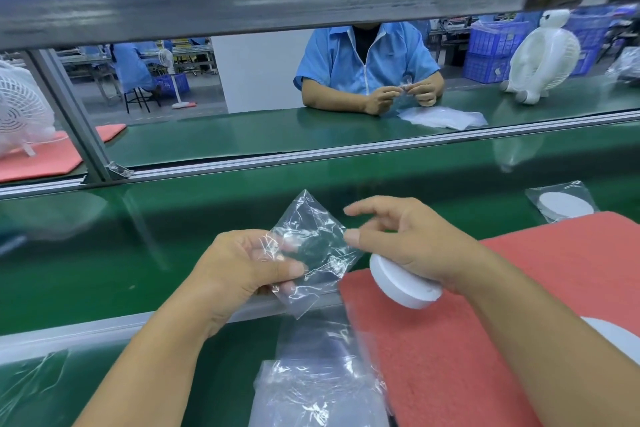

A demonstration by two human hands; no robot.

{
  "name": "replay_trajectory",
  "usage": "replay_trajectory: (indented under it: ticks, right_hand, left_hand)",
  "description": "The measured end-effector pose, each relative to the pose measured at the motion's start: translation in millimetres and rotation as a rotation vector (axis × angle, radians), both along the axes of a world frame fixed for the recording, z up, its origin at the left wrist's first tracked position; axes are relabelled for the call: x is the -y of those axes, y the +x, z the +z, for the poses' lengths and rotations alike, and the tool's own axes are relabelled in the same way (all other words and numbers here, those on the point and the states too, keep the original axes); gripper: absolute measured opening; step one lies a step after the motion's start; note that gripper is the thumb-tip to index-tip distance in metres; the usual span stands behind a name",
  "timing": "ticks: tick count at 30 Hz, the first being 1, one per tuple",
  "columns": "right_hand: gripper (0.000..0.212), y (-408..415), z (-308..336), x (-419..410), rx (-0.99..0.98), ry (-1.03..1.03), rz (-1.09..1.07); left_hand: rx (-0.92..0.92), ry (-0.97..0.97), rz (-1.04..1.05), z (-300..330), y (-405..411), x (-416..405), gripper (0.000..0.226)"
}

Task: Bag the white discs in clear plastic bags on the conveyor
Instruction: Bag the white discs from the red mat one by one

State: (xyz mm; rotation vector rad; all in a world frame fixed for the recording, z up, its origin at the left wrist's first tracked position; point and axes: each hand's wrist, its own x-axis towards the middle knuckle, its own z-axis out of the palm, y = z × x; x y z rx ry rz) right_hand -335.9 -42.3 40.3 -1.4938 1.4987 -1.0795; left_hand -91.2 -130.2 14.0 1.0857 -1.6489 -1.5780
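My left hand [242, 267] pinches a crumpled clear plastic bag [311, 246] above the green conveyor belt [138, 246]. My right hand [412, 243] holds a white disc [398, 284] under its palm with the lower fingers, just right of the bag. Its thumb touches the bag's right edge and its forefinger is stretched out. A bagged white disc [564, 206] lies on the belt at the far right. Part of another white disc [613, 331] shows at the right edge on the red pad.
A red foam pad [467, 357] covers the near table on the right. A stack of clear bags [311, 388] lies in front of me. Across the belt a person in a blue shirt [367, 62] handles a bag. White fans [540, 55] stand on the far table.
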Motion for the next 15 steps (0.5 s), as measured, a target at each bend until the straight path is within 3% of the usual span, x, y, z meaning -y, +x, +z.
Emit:
replay_trajectory:
  ticks: [3,8,10,12,15]
  right_hand:
    - [0.008,9.0,-4.4,2.4,-0.107,-0.023,0.012]
    - [0.015,5.3,-5.4,3.4,-0.198,-0.022,0.077]
    - [0.015,7.3,-8.4,2.8,-0.263,0.045,0.152]
    - [0.02,10.0,-10.5,2.2,-0.356,0.117,0.173]
    - [0.05,4.2,-8.2,2.2,-0.382,0.185,0.008]
  left_hand:
    - [0.0,0.001,-0.011,-0.1,-5.5,-5.1,0.053]
    - [0.005,-0.001,-0.089,9.8,1.0,-3.9,0.066]
    - [0.045,0.0,-0.161,11.1,-0.7,-6.9,0.061]
    - [0.102,0.021,-0.2,10.7,-4.1,-12.0,0.049]
    - [0.144,0.043,-0.112,8.1,-5.8,-14.4,0.034]
